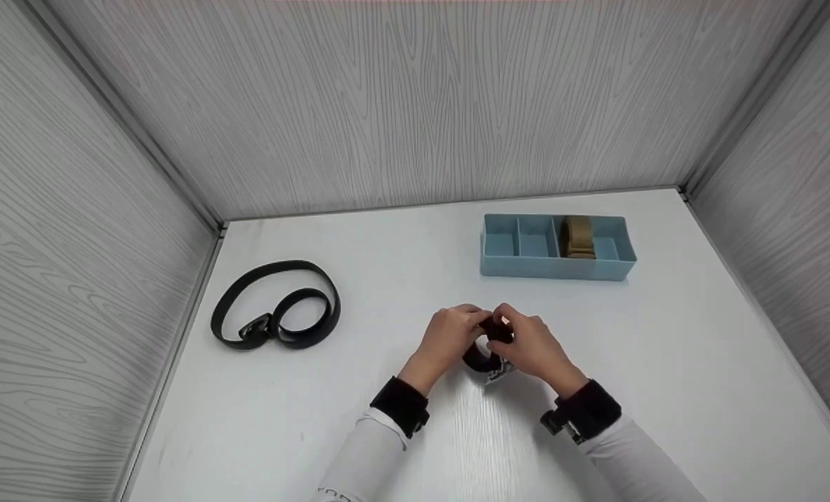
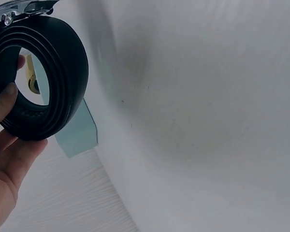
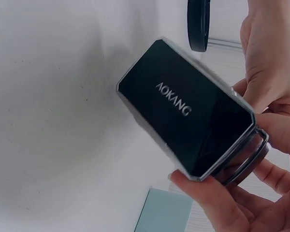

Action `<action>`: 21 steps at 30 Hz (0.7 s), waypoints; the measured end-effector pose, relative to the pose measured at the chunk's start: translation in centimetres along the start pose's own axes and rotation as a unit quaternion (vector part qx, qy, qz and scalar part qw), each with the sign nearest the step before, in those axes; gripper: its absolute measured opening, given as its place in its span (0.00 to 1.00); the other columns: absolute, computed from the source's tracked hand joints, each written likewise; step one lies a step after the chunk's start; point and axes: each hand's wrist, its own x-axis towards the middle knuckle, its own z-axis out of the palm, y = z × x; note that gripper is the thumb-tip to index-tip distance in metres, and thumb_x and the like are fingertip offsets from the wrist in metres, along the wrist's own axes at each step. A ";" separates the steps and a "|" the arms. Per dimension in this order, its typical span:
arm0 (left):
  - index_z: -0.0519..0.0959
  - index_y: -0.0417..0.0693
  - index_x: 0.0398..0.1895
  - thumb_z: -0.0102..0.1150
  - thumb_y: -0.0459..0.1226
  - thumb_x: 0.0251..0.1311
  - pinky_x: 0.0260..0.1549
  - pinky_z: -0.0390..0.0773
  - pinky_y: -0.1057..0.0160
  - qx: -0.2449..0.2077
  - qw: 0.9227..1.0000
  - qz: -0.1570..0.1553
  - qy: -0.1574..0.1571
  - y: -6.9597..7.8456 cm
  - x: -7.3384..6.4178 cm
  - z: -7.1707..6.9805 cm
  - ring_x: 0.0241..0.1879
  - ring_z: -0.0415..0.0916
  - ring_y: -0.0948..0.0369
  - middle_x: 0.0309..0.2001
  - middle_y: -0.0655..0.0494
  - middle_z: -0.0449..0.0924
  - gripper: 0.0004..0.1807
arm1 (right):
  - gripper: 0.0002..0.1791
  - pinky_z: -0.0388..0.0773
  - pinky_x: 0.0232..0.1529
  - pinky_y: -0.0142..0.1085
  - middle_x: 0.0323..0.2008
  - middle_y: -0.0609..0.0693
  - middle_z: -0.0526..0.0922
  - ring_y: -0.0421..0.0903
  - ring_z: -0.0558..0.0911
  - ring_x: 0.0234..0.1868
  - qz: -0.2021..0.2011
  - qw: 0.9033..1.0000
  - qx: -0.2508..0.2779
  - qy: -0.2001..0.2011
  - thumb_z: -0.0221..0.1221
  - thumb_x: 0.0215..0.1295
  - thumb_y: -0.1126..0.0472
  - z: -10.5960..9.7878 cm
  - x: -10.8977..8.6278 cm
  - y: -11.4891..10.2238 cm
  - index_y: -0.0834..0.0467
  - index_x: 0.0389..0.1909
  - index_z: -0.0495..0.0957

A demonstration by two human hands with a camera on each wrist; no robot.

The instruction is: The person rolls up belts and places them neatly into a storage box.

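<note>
A black belt (image 1: 481,361) is rolled into a coil between both hands, just above the table. My left hand (image 1: 450,335) pinches the coil (image 2: 70,72); in the left wrist view the thumb lies inside the ring and fingers press its outer side. The dark buckle plate (image 3: 183,111), lettered AOKANG with a silvery rim, shows tilted in the right wrist view. My right hand (image 1: 532,345) grips the buckle end, thumb at one edge of the plate and fingers behind it. Some right fingertips are hidden there.
A light blue divided box (image 1: 554,268) stands beyond the hands to the right. One compartment holds a rolled brown belt (image 1: 579,237). Another black belt (image 1: 335,307), loosely looped, lies on the left of the white table (image 1: 401,265). Grey wood-grain panels (image 1: 415,104) enclose the table.
</note>
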 end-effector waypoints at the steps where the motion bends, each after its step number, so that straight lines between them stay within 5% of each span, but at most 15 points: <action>1: 0.86 0.49 0.44 0.67 0.38 0.59 0.41 0.79 0.66 -0.006 1.000 -0.007 -0.009 0.0 0.1 0.0 0.40 0.83 0.62 0.39 0.56 0.85 0.10 | 0.17 0.72 0.26 0.39 0.28 0.49 0.82 0.42 0.76 0.25 0.001 1.000 -0.006 0.001 0.70 0.54 0.62 -0.1 -0.1 -0.1 0.54 0.42 0.73; 13: 0.80 0.46 0.57 0.59 0.34 0.57 0.48 0.77 0.59 -0.058 0.986 -0.069 -0.138 -0.8 1.0 -0.4 0.50 0.79 0.56 0.51 0.53 0.82 0.22 | 0.19 0.71 0.27 0.41 0.30 0.53 0.82 0.46 0.76 0.25 0.025 0.998 -0.055 -0.013 0.69 0.55 0.61 -1.9 -0.5 0.5 0.54 0.46 0.75; 21: 0.76 0.43 0.61 0.55 0.39 0.67 0.52 0.75 0.57 0.040 0.989 -0.076 -0.120 -1.6 3.1 0.4 0.55 0.77 0.54 0.55 0.48 0.80 0.21 | 0.19 0.73 0.27 0.44 0.30 0.56 0.82 0.49 0.78 0.26 0.053 0.996 -0.078 -0.002 0.68 0.57 0.60 -4.0 0.2 1.2 0.55 0.47 0.73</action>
